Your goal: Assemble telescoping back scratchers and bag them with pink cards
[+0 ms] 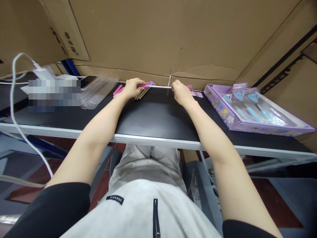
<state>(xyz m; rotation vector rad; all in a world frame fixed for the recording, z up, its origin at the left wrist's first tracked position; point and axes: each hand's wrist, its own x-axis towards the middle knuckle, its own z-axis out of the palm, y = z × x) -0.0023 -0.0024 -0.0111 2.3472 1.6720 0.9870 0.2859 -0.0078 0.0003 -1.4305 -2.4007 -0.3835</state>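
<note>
L hand [133, 88]: grip closed on pink handle end of rod [159, 87]. R hand [182, 92]: grip pinched on rod's other end; exact contact hidden by fingers. Rod runs approx. parallel to far edge of surface [158, 115], nr that edge's middle. Tubes [141, 95] just beside L hand; pink pieces [119, 90] on its other side. Box [223, 114] twd surface's R end; bags [99, 91] twd far L.

Risks (judgement): uneven pull → shaft slips R pinch; low L wrist cd. roll tubes twd front edge; R forearm, close to box, cd. nudge it if elbow drifts out.
</note>
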